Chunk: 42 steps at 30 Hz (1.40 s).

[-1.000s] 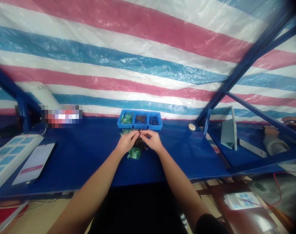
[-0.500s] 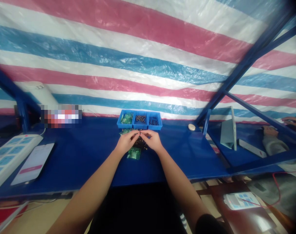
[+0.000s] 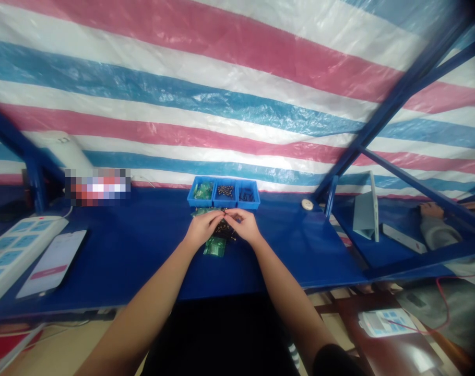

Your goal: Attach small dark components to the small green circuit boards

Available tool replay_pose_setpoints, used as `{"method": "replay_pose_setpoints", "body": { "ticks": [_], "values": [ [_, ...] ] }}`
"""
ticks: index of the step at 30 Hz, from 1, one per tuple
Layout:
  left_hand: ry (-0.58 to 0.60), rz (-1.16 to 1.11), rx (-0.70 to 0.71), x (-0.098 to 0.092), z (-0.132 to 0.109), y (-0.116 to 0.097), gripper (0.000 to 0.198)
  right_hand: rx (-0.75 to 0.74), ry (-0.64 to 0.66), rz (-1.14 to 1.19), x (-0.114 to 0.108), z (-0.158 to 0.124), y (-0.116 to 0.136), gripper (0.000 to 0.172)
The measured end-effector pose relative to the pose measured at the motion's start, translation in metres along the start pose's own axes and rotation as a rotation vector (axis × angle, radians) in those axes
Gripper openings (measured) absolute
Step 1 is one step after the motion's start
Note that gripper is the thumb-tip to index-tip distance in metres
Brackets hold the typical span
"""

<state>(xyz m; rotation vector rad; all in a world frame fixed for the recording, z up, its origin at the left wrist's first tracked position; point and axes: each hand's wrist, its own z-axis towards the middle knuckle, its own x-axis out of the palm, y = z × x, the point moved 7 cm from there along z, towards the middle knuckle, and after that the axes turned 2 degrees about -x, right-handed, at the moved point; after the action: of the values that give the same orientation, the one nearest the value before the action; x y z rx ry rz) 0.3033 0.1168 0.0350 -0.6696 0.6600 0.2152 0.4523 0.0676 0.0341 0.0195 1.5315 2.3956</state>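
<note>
Small dark parts (image 3: 225, 230) lie on the counter (image 3: 143, 245) beneath the left hand (image 3: 202, 228) and right hand (image 3: 243, 224), angled inward, fingers nearly meeting; whether they grip anything, I cannot tell. Phone (image 3: 52, 263) text is illegible.

The bins (image 3: 225, 204) are smooth plastic, the striped sheeting (image 3: 229, 86) glossy, the green pieces (image 3: 214, 247) shiny (film, perhaps).

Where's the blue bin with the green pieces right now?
In the head view, the blue bin of green pieces is leftmost of three, just beyond the left hand, with the striped sheet behind.
</note>
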Motion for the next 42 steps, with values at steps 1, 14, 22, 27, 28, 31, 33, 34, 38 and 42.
{"method": "replay_pose_setpoints", "body": {
  "ticks": [1,14,22,27,28,31,33,34,38,42],
  "values": [
    [0.01,0.002,-0.005,0.0,0.0,0.0,0.025,-0.009,0.001,0.0,0.0,0.0,0.001,0.029],
    [0.03,0.041,-0.089,-0.001,0.0,0.001,0.03,-0.026,-0.027,0.0,-0.002,0.001,-0.001,0.026],
    [-0.032,-0.02,0.0,-0.001,-0.001,0.001,0.027,-0.027,-0.001,-0.031,0.0,0.0,0.0,0.026],
    [-0.022,-0.003,0.004,0.002,-0.002,0.005,0.024,-0.029,0.009,-0.038,0.001,0.0,0.001,0.029],
    [-0.018,0.0,0.003,0.002,-0.002,0.005,0.024,-0.032,0.012,-0.034,0.001,0.0,0.002,0.03],
    [-0.001,0.008,-0.007,0.002,-0.001,0.004,0.024,-0.055,0.018,-0.04,0.003,0.0,0.005,0.028],
    [0.026,0.01,-0.014,0.002,0.0,0.003,0.024,-0.07,0.01,-0.055,0.002,0.0,0.007,0.026],
    [0.039,0.009,-0.016,0.002,0.0,0.002,0.025,-0.075,0.003,-0.065,0.002,0.001,0.007,0.026],
    [0.064,0.012,-0.03,0.002,0.001,0.001,0.026,-0.086,-0.012,-0.112,0.0,0.001,0.008,0.023],
    [0.038,0.014,-0.066,0.001,0.0,0.001,0.03,-0.087,-0.037,-0.106,-0.003,0.001,0.01,0.023]
  ]
}}
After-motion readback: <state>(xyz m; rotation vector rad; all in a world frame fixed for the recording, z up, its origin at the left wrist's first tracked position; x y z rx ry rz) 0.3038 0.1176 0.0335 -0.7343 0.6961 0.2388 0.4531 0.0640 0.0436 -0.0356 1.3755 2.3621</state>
